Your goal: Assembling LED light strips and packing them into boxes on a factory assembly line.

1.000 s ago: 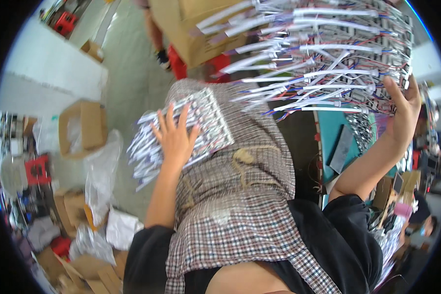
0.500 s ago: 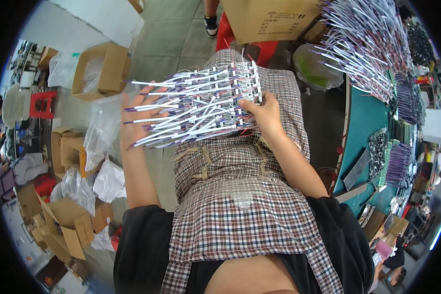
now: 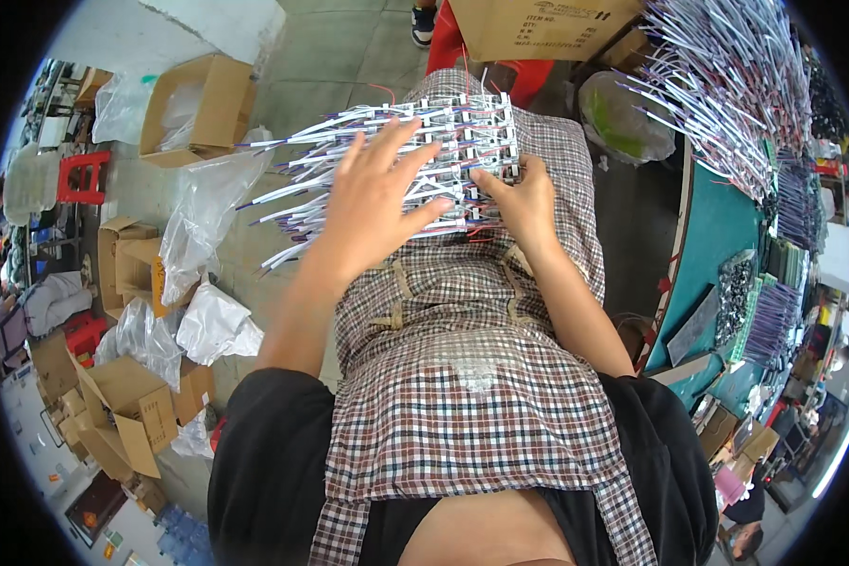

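Observation:
Across my lap lies a stack of small circuit boards with white and purple wires (image 3: pixel 297 200), the boards to the right and the loose wires fanned out to the left. My right hand (image 3: pixel 526 200) grips the stack's right end, thumb on top and fingers curled round the edge. Above the wires and boards is my left hand (image 3: pixel 379 193), palm down with its fingers spread. Whether its fingertips touch the stack I cannot tell. A checked apron (image 3: pixel 462 396) covers my lap beneath it.
A green-topped table (image 3: pixel 717 222) on the right bears a big heap of similar wires (image 3: pixel 726 85). Ahead, a cardboard carton (image 3: pixel 528 33) rests on a red stool (image 3: pixel 443 42). Open cardboard boxes (image 3: pixel 226 104) and clear plastic bags (image 3: pixel 212 325) lie on the floor at the left.
My left hand has moved from under the wire ends at the left to above the stack, turning palm down. My right hand keeps its grip at the right end.

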The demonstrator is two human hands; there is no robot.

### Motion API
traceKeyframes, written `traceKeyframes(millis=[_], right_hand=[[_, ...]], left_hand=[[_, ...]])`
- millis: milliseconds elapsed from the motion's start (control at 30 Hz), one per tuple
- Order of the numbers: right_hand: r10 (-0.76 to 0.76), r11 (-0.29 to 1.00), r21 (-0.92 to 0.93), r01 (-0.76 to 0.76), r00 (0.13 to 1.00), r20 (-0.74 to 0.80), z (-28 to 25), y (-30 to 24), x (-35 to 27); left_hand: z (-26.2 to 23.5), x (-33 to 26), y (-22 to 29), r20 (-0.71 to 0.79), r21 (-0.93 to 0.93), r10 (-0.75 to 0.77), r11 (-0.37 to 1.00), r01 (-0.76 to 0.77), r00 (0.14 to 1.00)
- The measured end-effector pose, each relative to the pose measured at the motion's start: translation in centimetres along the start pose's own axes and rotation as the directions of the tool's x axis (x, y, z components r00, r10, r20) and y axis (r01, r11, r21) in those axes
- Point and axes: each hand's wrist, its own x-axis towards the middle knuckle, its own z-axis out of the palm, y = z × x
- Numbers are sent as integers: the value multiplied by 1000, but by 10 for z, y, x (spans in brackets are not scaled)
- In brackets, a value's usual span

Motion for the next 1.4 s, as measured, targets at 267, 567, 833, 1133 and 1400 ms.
traceKeyframes(millis=[267,567,833,1133,1400], right_hand=[[-431,848,-424,317,879,-204,-5,-14,-10],[-690,665,-312,679,718,91,-3,-20,-31],[-637,744,-160,649,761,123,1,-6,-22],[-634,741,-8,671,704,320,-20,-1,-18],[-651,726,60,685,658,378,-22,3,-13]], left_hand=[[51,-3,-22,73,47,0,999,-4,997],[15,9,-43,202,-314,11,948,54,979],[9,19,-47,162,-215,52,976,-16,986],[-17,48,-66,319,-340,97,940,18,943],[-21,50,-78,361,-507,120,858,86,925]])
